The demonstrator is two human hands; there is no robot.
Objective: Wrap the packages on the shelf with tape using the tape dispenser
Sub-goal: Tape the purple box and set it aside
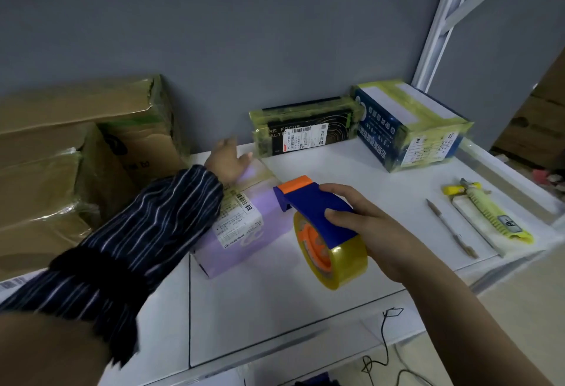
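Three small packages [260, 232] [308, 129] [406, 129] (one purple), one tape dispenser [315, 206], one pen [449, 226]

Lilac package [232, 260] flat on shelf [275, 309] — blue tape dispenser [308, 202] beside

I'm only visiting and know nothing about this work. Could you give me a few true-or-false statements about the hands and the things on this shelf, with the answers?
1. The right hand holds the tape dispenser. True.
2. The left hand holds a pen. False: it rests on the far end of the purple package; the pen lies on the shelf, off to the right.
3. The black package and the blue package at the back both have yellowish tape on them. True.
4. The purple package is stacked on the blue package. False: it lies on the shelf itself, apart from the blue one.
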